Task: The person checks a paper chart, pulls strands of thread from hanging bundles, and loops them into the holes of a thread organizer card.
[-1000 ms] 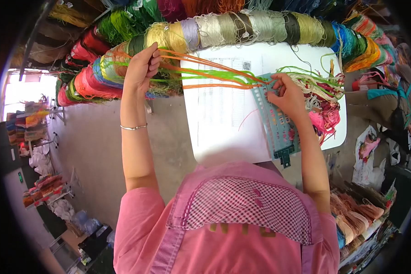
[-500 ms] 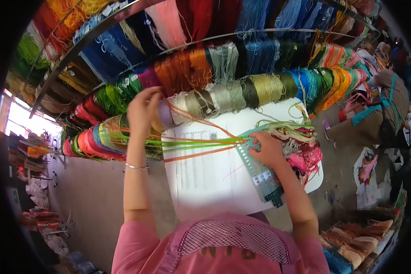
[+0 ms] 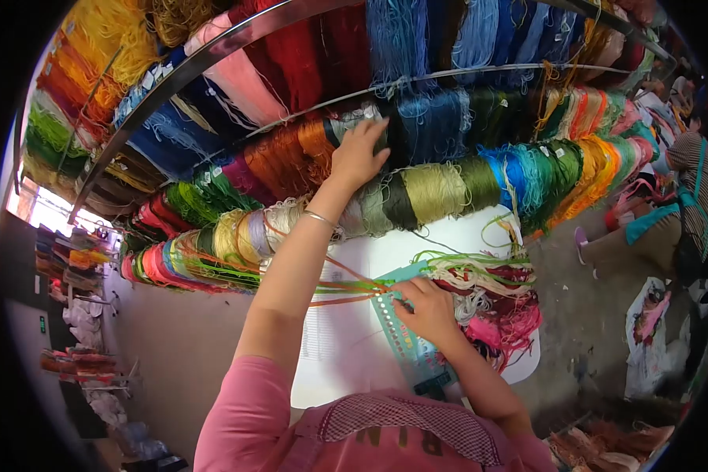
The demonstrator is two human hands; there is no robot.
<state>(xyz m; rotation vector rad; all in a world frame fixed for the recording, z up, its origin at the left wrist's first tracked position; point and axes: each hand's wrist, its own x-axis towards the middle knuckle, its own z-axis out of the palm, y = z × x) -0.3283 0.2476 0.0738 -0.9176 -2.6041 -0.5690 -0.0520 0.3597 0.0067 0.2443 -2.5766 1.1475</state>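
Note:
My left hand (image 3: 359, 153), a bracelet at its wrist, reaches up over the rack with fingers apart. It is over or against a grey-green thread skein (image 3: 344, 126); whether it touches cannot be made out. My right hand (image 3: 426, 308) grips the upper end of a teal card (image 3: 391, 329) with a row of holes along its edge. Orange and green threads (image 3: 346, 297) run from the card's top leftwards toward the rack. Beyond my right hand lies a tangled bundle of pink, cream and green threads (image 3: 499, 318).
A white board (image 3: 330, 385) with a printed sheet lies under the card. Skeins hang on curved metal rails (image 3: 236, 35) ahead, including an olive skein (image 3: 436, 193). A person (image 3: 669, 212) is bent over at the right, near a plastic bag (image 3: 645, 338) on the floor.
My left hand has moved right and up, from beside the lilac skein to the grey-green one. My right hand and the card have shifted slightly left and down as the view moved.

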